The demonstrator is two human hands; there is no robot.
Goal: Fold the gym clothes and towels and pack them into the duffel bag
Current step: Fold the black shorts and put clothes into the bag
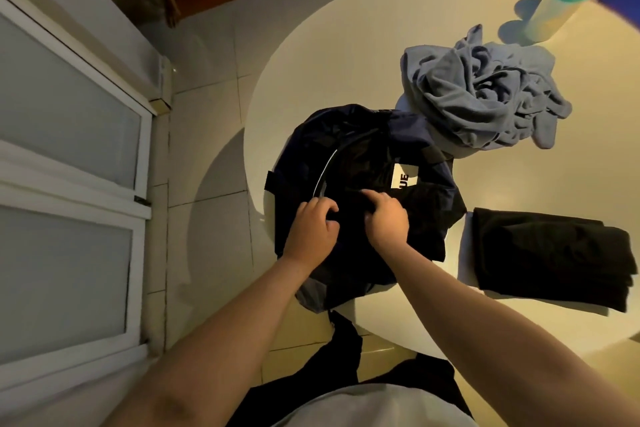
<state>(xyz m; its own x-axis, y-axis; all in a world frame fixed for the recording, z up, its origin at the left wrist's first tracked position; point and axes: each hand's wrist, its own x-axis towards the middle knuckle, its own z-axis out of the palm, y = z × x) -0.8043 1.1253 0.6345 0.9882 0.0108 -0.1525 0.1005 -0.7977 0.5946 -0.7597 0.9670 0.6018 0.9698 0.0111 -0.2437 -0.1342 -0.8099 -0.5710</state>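
Bag: duffel bag (363, 149), dark navy/black, sits on the left edge of the round white table (346, 45), right in front of me.
L hand: my left hand (313, 224) has fingers + thumb curled, pinching the bag's dark top fabric just near of the grey zip line (325, 172).
R hand: my right hand (386, 215) is beside it, fingers curled into the same dark fabric, near of the white label (404, 177).
Far right: blue-grey towel (478, 97), crumpled, unfolded, touching the bag's far right corner.
Right: black clothes (550, 253), folded in a flat stack, just beside the bag.
Far edge: bottle (554, 7) w/ teal lid, upright, behind the towel.
Left: frosted-panel door (69, 149), tiled floor.
Hard to see: bag interior is too dark; can't tell if a garment is under my fingers. Label is partly covered, only "UE" reads.
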